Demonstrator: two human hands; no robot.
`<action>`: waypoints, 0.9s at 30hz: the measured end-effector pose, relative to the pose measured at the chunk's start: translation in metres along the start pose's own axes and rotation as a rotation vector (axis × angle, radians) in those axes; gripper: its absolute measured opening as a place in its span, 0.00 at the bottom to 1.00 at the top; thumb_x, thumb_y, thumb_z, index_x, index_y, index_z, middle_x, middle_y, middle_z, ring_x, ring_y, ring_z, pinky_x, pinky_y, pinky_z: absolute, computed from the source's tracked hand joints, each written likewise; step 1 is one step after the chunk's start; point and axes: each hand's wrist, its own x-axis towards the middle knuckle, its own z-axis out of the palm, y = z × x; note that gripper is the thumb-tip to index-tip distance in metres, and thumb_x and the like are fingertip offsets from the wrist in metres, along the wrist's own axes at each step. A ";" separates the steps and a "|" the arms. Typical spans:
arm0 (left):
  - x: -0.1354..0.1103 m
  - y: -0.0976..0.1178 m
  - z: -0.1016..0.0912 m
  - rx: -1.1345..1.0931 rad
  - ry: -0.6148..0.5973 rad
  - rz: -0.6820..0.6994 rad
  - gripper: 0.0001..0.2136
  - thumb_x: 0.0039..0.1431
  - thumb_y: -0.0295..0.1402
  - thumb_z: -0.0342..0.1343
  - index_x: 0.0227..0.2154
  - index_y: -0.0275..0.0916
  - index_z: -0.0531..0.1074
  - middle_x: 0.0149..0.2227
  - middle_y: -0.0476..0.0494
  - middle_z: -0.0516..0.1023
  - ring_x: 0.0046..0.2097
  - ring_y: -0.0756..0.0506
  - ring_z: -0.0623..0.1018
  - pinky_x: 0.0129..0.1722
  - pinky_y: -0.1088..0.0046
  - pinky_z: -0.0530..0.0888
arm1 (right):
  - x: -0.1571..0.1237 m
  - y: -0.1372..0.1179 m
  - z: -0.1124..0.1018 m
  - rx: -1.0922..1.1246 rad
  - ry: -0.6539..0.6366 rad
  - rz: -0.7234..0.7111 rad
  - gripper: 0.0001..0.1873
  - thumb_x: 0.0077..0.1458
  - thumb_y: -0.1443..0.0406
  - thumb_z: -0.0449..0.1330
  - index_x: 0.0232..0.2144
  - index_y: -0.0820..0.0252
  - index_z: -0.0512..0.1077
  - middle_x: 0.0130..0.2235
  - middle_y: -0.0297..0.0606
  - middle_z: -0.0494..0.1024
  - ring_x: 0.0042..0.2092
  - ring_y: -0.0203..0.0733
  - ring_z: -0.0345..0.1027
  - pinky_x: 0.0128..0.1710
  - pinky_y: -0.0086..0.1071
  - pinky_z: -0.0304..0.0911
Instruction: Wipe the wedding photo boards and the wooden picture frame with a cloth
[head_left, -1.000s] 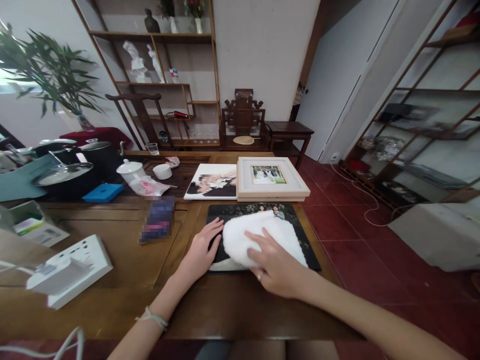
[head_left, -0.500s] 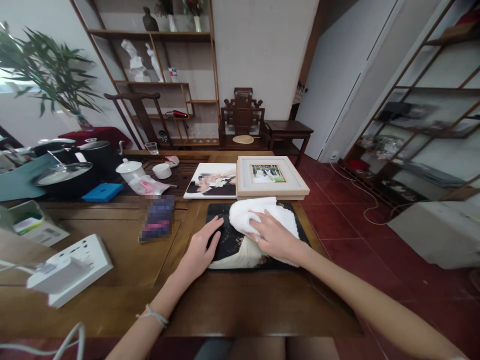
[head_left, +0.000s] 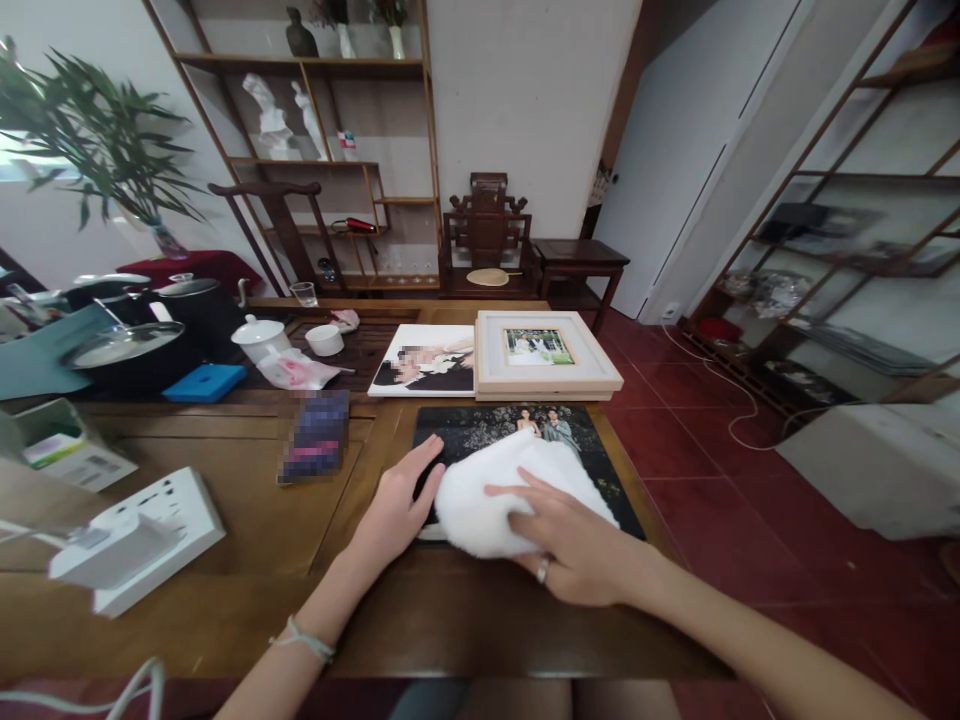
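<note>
A dark photo print (head_left: 480, 425) lies flat near the front right of the wooden table (head_left: 247, 500). My left hand (head_left: 397, 505) rests flat on its left edge, fingers stretched out. My right hand (head_left: 574, 545) presses a white cloth (head_left: 491, 490) onto the near part of the print, fingers spread over the cloth. The cloth hides the print's lower middle. Two figures show on the print's far part.
Behind the print lie a framed photo (head_left: 544, 350) and an unframed print (head_left: 427, 360). A blurred booklet (head_left: 315, 435), white power strip (head_left: 161, 520), blue box (head_left: 204, 382), teapot (head_left: 259, 340), cup (head_left: 325, 341) and black pots (head_left: 135, 350) crowd the left. Red floor lies to the right.
My right hand slid the cloth away over the print's far part, then pulled it back to the near edge. The left hand stayed put on the print's left edge.
</note>
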 end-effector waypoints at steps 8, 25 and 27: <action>0.002 -0.001 0.005 0.080 0.007 0.132 0.15 0.60 0.33 0.49 0.46 0.33 0.74 0.52 0.35 0.73 0.55 0.40 0.71 0.54 0.58 0.69 | 0.038 0.040 -0.018 0.034 0.146 0.355 0.14 0.62 0.60 0.47 0.38 0.59 0.70 0.45 0.46 0.74 0.49 0.54 0.64 0.47 0.42 0.58; 0.003 -0.001 0.004 0.058 -0.002 0.155 0.15 0.60 0.32 0.49 0.44 0.30 0.75 0.50 0.34 0.75 0.53 0.41 0.73 0.54 0.60 0.70 | 0.064 0.058 -0.013 0.059 0.183 0.303 0.14 0.61 0.60 0.49 0.40 0.59 0.71 0.49 0.45 0.73 0.50 0.53 0.64 0.49 0.41 0.57; 0.003 -0.002 0.005 0.058 -0.004 0.150 0.15 0.60 0.32 0.49 0.44 0.31 0.75 0.50 0.34 0.75 0.54 0.41 0.73 0.54 0.60 0.70 | 0.040 0.068 -0.019 0.044 0.193 0.358 0.15 0.62 0.59 0.48 0.41 0.59 0.71 0.49 0.46 0.73 0.52 0.55 0.63 0.50 0.44 0.56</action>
